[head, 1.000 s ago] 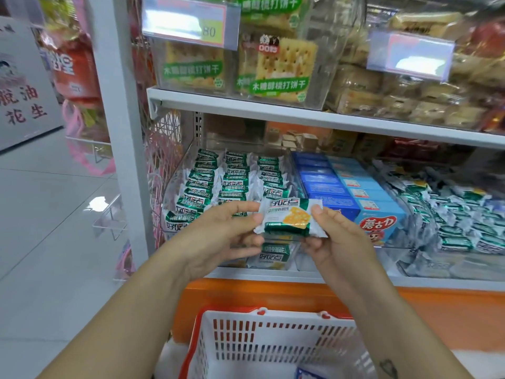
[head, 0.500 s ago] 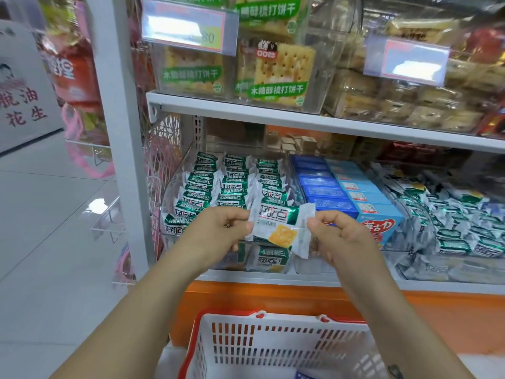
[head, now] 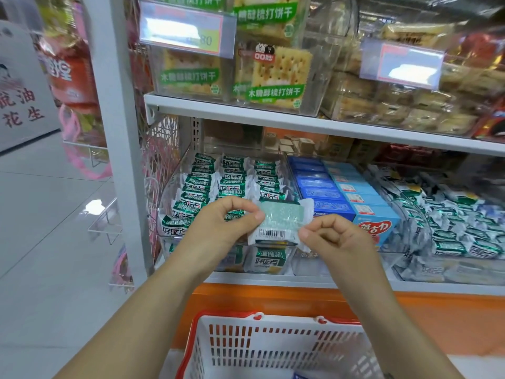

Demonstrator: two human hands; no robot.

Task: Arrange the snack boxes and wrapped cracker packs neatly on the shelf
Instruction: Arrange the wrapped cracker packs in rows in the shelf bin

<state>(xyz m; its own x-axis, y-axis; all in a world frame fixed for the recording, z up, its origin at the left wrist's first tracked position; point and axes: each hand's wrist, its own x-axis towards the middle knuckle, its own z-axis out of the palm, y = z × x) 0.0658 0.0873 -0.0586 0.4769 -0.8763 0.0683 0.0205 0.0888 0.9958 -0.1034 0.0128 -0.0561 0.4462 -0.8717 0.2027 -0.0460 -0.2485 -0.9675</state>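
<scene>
Two hands pinch cracker pack [head: 281, 222] ends, left hand [head: 229, 222] and right hand [head: 336, 236]; long axis sideways, just left of blue boxes [head: 325, 192].

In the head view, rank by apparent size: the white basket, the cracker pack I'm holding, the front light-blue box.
1. White basket, largest, though nearest the camera.
2. Cracker pack and light-blue box look alike; the right hand hides part of the box, so unranked.
</scene>
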